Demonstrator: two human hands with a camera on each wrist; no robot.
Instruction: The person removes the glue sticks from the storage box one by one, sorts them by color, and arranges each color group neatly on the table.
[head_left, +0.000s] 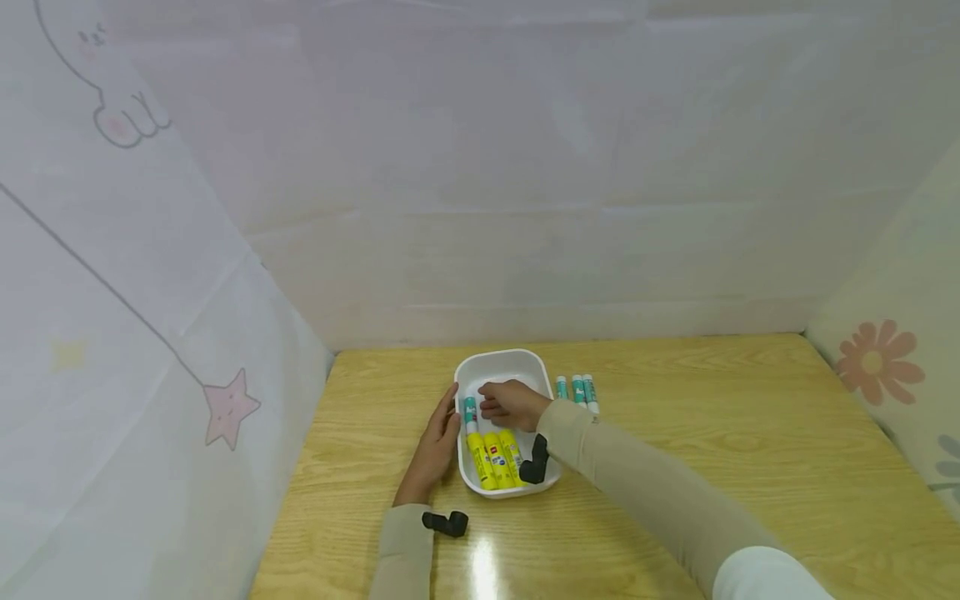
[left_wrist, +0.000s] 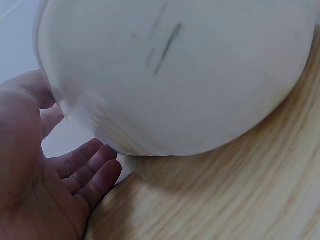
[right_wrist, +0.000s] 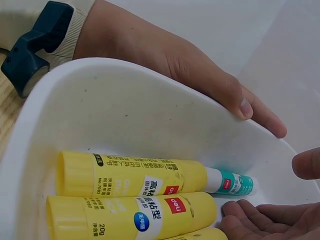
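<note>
Nearest us, two beige sleeves (head_left: 660, 483) reach in over the yellowish wood-grain table (head_left: 720, 417), a black wrist camera (head_left: 450, 523) strapped at each cuff. Beyond the cuffs we find the white rounded-corner tray (head_left: 505, 360), its outer wall marked with dark scuffs. Three yellow cylindrical glue sticks (head_left: 497, 460) lie side by side in its near end, with red deli labels on at least two. The left hand (head_left: 437, 446) is at the tray's left side, unclenched—its thumb rests on the rim and its other fingers lie loosely extended. Just past the leftmost yellow stick, along that same wall, we see a slimmer teal-and-white glue stick (head_left: 471, 414). The right hand (head_left: 517, 404) is inside the tray near it, fingers relaxed and thumb apart, gripping nothing that we can see. To the tray's right, three more teal-and-white sticks (head_left: 579, 390) lie on the table, partly hidden by the right arm. Farthest off hangs a pale sheet (head_left: 480, 167).
</note>
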